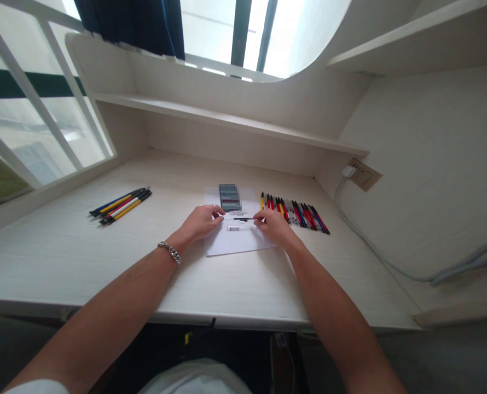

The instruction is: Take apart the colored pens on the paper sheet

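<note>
My right hand (273, 225) pinches the right end of a thin dark pen refill (242, 219), held level over a white sheet of paper (243, 247). Opposite it, my left hand (206, 220) has thumb and fingers curled together near the refill's left end. Whatever lies between those fingertips is too small to make out. A clear pen barrel (233, 229) lies on the paper just below the refill. Small clear and dark pen parts sit close above and beneath the refill. Behind them, a dark rectangular object with a blurred, pixelated surface (229, 197) rests on the paper's far part.
To the right, a row of red, yellow, blue and black pens (305, 214) lies side by side. A smaller bunch of pens (122, 205) is on the left of the white desk (178, 295). A charger (348, 171) with a grey cable occupies the right wall socket. Shelves run above.
</note>
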`<state>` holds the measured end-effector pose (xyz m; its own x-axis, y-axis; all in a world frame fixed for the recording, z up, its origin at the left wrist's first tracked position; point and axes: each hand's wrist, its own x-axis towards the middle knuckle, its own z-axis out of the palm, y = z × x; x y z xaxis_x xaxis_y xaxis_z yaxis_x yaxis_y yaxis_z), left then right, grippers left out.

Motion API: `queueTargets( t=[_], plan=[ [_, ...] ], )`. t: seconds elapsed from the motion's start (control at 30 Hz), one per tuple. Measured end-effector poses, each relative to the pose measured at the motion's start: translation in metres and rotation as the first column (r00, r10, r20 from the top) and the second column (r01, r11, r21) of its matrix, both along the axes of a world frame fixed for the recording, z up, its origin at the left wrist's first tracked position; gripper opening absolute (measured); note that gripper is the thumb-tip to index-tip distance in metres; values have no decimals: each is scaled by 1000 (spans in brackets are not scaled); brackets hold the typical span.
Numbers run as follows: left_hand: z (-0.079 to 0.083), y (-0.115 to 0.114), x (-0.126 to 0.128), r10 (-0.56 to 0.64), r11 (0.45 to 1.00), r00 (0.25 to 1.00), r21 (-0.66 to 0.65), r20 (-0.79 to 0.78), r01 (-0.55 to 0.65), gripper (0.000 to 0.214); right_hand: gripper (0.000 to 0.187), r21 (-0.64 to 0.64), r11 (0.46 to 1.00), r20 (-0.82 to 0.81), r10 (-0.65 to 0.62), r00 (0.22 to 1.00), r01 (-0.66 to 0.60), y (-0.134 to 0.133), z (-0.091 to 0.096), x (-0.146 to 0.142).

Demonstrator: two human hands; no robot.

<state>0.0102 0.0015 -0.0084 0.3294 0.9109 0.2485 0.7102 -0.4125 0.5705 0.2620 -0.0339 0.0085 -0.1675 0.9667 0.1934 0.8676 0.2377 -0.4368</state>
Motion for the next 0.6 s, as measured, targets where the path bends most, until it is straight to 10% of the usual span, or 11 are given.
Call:
queueTargets(
  t=[0.6],
  plan=[
    [5,-5,3,-6,1000,999,-2,-49,6,31,11,-9,997,67,73,995,-73,6,-20,-7]
  ],
)
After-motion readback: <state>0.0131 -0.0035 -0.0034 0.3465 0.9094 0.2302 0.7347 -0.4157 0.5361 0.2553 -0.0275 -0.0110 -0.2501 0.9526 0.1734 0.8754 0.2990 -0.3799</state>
